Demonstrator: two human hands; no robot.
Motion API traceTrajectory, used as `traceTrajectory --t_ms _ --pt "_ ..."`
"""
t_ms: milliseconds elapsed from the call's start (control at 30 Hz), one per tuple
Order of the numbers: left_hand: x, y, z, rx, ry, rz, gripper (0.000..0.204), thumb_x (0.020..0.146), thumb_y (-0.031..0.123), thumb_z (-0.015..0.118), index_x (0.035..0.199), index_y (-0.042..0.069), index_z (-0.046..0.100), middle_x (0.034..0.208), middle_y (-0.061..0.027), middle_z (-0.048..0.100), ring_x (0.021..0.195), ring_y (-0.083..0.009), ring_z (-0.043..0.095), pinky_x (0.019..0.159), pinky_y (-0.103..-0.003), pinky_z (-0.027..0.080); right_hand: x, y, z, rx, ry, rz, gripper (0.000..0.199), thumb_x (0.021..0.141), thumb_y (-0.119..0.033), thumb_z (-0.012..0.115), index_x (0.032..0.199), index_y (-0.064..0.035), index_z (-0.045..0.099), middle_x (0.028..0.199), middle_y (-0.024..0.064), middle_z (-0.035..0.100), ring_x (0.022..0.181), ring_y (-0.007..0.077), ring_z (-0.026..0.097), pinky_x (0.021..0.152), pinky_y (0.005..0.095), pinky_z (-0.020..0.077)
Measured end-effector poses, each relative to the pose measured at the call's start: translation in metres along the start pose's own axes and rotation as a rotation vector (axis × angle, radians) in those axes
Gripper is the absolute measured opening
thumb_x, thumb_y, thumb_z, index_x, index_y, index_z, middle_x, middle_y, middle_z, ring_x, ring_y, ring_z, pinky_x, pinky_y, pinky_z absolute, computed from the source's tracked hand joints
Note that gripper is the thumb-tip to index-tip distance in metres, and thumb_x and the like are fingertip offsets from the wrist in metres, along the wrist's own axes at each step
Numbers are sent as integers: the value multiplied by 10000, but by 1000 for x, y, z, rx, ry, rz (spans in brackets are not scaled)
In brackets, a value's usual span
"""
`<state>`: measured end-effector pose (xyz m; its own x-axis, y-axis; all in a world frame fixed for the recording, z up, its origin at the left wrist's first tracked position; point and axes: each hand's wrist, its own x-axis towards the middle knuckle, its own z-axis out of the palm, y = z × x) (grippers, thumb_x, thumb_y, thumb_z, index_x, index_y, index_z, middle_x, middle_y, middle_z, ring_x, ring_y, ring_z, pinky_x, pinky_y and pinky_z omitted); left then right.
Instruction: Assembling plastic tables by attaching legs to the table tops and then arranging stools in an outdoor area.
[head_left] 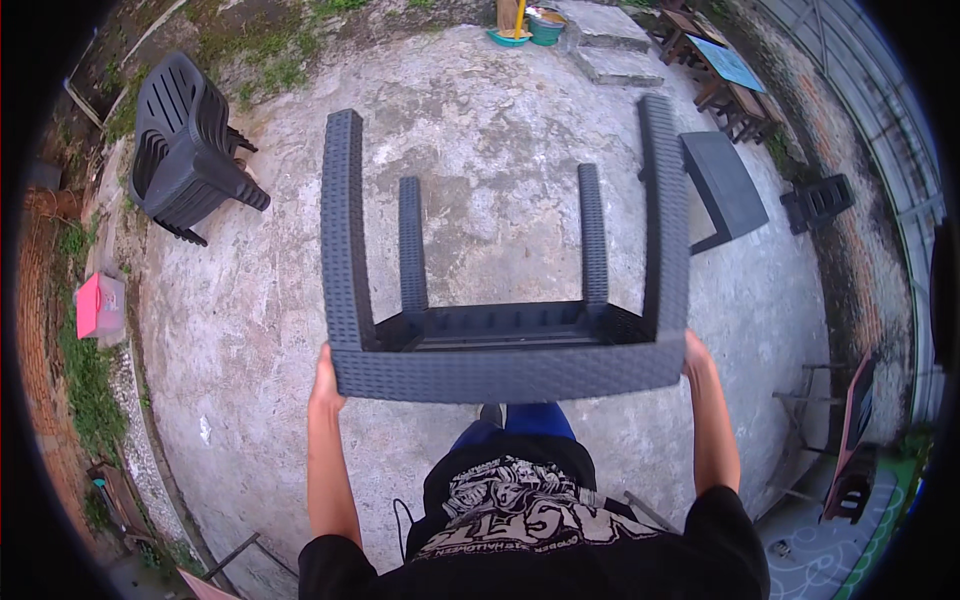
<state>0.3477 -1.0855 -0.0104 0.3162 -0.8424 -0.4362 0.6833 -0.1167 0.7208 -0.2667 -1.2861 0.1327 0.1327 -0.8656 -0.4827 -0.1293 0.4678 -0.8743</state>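
Note:
A dark grey plastic table (510, 372) with a woven rattan pattern is held up in front of my body, tipped on its side. Its legs point away from me, and the hollow underside shows between them. My left hand (327, 378) grips the table's left edge near the corner, thumb on the near face. At the opposite corner, my right hand (697, 354) holds the right edge. Most fingers of both hands are hidden behind the table.
Stacked dark plastic chairs (190, 150) stand at the far left, with a pink-lidded box (100, 306) nearer. A grey table (725, 185) is on the right, beside a small dark stool (818, 203). Wooden benches (720, 70) and concrete steps (610, 45) lie farther back.

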Motion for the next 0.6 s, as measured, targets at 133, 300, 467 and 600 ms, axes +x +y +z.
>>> traceTrajectory --t_ms 133,300,467,600 --pt "59 87 38 194 35 -61 678 945 645 301 1230 90 566 1105 -75 653 981 -229 621 810 -417 503 141 -108 80 -242 -176 136 527 921 -423 494 1262 -24 540 1129 134 654 991 236 651 820 417 554" --pt "165 141 43 247 173 -110 808 882 747 313 1318 100 522 1187 -103 621 1092 -240 583 808 -502 492 300 -190 176 -398 -285 346 616 860 -553 473 1203 -55 592 1064 152 670 881 331 677 624 530 583" --pt "285 175 49 374 312 -350 784 844 723 431 1334 116 508 1285 -113 559 1127 -276 562 673 -522 548 442 -221 232 -561 -391 638 620 819 -567 485 1271 -144 511 1097 208 623 737 417 667 549 537 581" --pt "382 219 47 476 383 -529 740 845 707 455 1350 168 493 1316 -101 532 1137 -295 548 717 -567 532 552 -259 274 -607 -444 809 592 844 -532 446 1261 -115 506 992 190 629 451 284 560 517 510 577"
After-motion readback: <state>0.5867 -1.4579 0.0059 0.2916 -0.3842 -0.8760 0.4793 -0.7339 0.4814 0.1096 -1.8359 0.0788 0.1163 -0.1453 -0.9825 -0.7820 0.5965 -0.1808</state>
